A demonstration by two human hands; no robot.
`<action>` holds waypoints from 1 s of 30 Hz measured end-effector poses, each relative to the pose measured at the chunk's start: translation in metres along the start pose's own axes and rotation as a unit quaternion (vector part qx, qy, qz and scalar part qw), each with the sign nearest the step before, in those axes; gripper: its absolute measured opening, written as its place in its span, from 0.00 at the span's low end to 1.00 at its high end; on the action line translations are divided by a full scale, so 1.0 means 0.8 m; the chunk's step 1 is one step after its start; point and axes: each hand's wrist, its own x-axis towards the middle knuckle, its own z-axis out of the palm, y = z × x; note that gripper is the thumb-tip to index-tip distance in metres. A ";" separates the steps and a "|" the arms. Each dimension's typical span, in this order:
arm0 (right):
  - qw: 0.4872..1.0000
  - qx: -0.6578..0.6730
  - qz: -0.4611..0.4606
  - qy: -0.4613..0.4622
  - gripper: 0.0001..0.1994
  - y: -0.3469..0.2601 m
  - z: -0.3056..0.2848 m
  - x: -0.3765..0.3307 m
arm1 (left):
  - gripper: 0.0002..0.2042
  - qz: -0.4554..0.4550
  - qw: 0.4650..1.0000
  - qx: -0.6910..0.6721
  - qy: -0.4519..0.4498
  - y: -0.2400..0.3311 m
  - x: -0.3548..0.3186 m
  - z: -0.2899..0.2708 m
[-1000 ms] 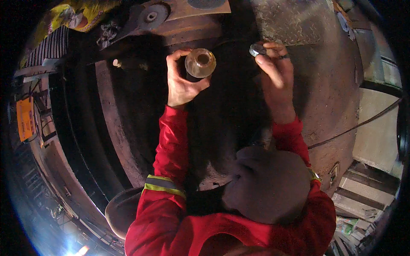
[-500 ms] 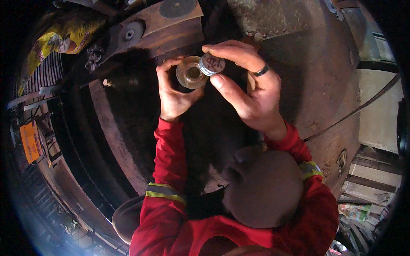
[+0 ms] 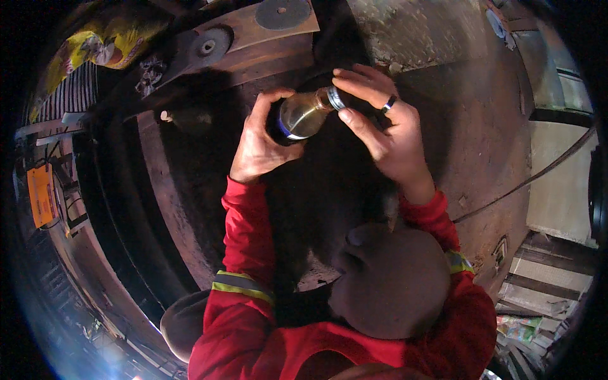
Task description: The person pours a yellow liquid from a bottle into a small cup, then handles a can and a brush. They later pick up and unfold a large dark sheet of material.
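While the lower edge of the view is filled by the person's own red jacket with a yellow and grey reflective band (image 3: 244, 286) on the left sleeve, a dark brown cap (image 3: 392, 278) sits just above it near the middle. From there both red sleeves reach upward and away. The left hand (image 3: 259, 142) is curled firmly around the lower body of a small glass bottle (image 3: 303, 114), thumb arched over the top and fingers wrapped underneath, so the bottle is fully gripped and lies tilted with its neck pointing toward the right. It holds a pale yellowish liquid and carries a dark label with a blue edge near the palm. The right hand (image 3: 386, 130), wearing a dark ring (image 3: 388, 104) on one finger, is closed about the bottle's neck, its thumb and fingertips pinched on the silvery metal cap (image 3: 335, 98); whether the cap is loose or tight cannot be told. The two hands nearly touch, with the bottle held in the air between them, over a dark, rusty curved metal surface (image 3: 481, 145). Beyond the hands a brown metal bar (image 3: 247, 38) carries two round grey discs. Farther left lies a crumpled yellow bag (image 3: 95, 50), and an orange box (image 3: 42, 195) sits at the far left rim. A thin dark cable (image 3: 532, 180) crosses the right side.
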 end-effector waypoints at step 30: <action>0.984 0.026 -0.071 -0.162 0.18 0.009 -0.027 0.011 | 0.40 -0.043 0.946 -0.129 -0.293 -0.007 -0.003 -0.076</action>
